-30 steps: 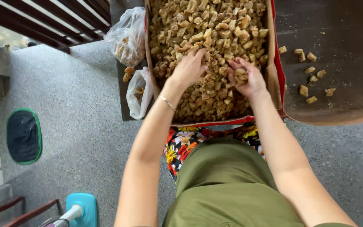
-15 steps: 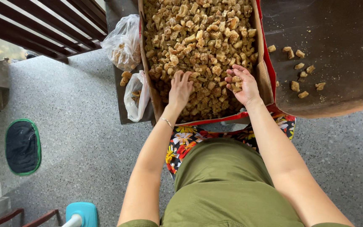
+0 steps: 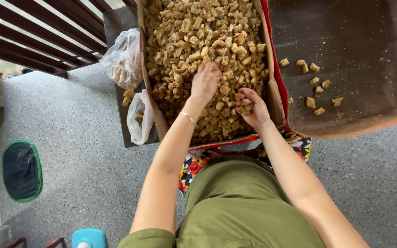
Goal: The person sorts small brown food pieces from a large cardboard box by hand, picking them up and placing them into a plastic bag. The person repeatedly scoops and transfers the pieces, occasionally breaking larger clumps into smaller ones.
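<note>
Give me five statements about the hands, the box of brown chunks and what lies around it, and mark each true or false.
1. Both hands, left hand and right hand, are in the box of brown chunks. True.
2. The right hand is empty. False: it cups a few chunks.
3. Two clear plastic bags lie left of the box. True.
4. The dark tray on the right is heaped full. False: only a few scattered pieces.
5. The left wrist is bare. False: it wears a thin bracelet.
</note>
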